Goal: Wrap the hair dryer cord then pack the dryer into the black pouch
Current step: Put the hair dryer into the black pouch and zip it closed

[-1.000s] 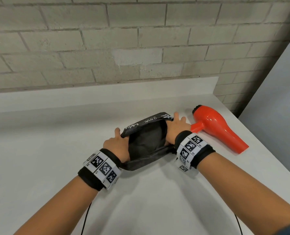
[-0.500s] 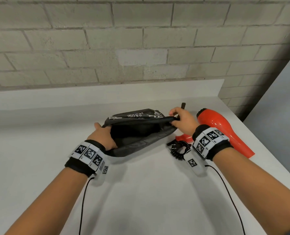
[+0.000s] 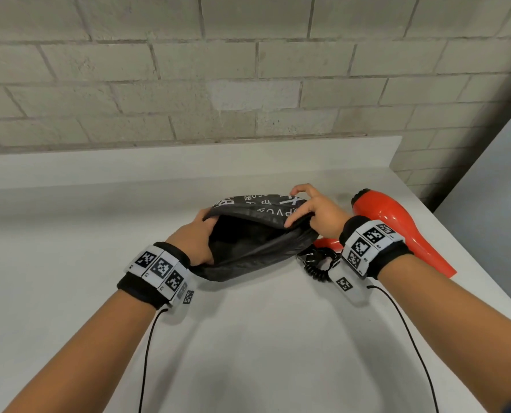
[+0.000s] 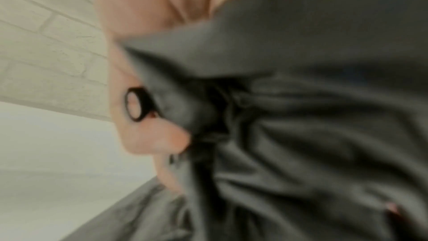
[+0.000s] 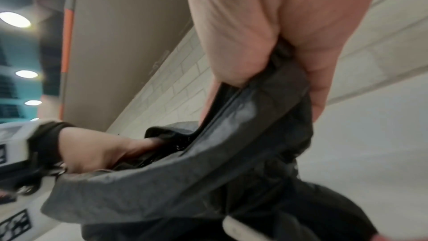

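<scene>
The black pouch [image 3: 257, 242] with white lettering lies mid-counter, its mouth held wide open toward me. My left hand [image 3: 199, 239] grips the pouch's left rim, fingers tucked inside the opening; close up the pouch [image 4: 301, 116] fills the left wrist view. My right hand [image 3: 314, 213] pinches the upper right rim between thumb and fingers, the rim [image 5: 266, 102] plain in the right wrist view, where my left hand [image 5: 97, 153] also shows. The red hair dryer [image 3: 397, 225] lies just right of the pouch, its coiled black cord [image 3: 318, 262] bundled by the handle under my right wrist.
The white counter [image 3: 248, 338] ends at a raised back ledge [image 3: 188, 162] below a brick wall. Its right edge runs diagonally close behind the dryer. Thin black cables [image 3: 409, 338] trail from both wristbands toward me.
Both hands have pulled the pouch's mouth wider apart and lifted its upper rim. My right hand has shifted left along the rim, uncovering the coiled cord beside the dryer.
</scene>
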Available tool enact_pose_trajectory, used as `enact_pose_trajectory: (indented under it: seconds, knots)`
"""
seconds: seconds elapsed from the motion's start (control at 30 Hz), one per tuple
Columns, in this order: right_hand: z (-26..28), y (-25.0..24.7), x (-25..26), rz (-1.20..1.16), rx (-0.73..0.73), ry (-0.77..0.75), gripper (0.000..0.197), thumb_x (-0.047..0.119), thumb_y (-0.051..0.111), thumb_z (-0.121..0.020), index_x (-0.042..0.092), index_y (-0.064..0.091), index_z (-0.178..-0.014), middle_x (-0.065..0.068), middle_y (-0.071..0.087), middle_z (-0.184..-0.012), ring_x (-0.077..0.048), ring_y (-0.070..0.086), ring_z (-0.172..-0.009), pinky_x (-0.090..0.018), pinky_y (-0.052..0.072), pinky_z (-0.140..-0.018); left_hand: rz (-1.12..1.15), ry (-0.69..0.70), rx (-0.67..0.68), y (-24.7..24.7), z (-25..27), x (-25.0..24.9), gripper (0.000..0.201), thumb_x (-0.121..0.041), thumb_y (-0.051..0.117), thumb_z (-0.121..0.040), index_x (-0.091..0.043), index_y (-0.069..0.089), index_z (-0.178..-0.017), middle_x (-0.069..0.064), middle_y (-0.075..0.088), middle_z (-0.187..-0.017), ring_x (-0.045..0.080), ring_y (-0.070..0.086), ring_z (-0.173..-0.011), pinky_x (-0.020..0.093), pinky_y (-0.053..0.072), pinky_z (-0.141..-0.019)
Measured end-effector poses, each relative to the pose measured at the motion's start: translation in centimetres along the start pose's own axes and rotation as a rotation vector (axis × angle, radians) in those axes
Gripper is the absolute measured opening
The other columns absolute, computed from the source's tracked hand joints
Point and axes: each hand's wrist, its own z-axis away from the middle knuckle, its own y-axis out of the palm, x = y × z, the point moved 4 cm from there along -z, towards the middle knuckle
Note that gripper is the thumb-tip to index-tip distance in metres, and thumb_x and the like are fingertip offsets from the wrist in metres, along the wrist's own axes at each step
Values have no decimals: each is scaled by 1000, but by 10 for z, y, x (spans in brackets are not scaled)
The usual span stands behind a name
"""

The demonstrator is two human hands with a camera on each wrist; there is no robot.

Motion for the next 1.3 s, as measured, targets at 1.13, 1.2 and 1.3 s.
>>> enact_pose_trajectory:
  seconds: [1.13, 1.2, 1.3]
  knots:
    - [2, 22, -17, 510, 395, 385, 63, 15, 49, -84, 30, 28, -141, -11, 32, -139, -37, 46, -116, -38, 42, -99, -6, 82, 310, 23, 0, -1, 107, -25, 69, -74, -42, -15, -140, 5, 27, -145, 28, 48, -119, 39, 41, -101]
    - [6, 13, -12, 259, 308, 392, 47, 13, 53, -84, 27, 50, -129, -7, 43, -135, -29, 49, -112, -30, 42, -95, 111, 92, 250, 22, -2, -4, 117, -15, 72, -70, -33, -19, -140, 7, 28, -149, 26, 46, -123, 35, 40, -103]
    - [19, -13, -12, -55, -55, 374, 23, 6, 50, -88, 9, 65, -105, -16, 60, -118, -26, 57, -100, -30, 43, -82, 244, 89, 76, 10, -8, -1, 122, -16, 76, -66, -28, -18, -142, 9, 40, -142, 27, 48, -119, 34, 41, -101]
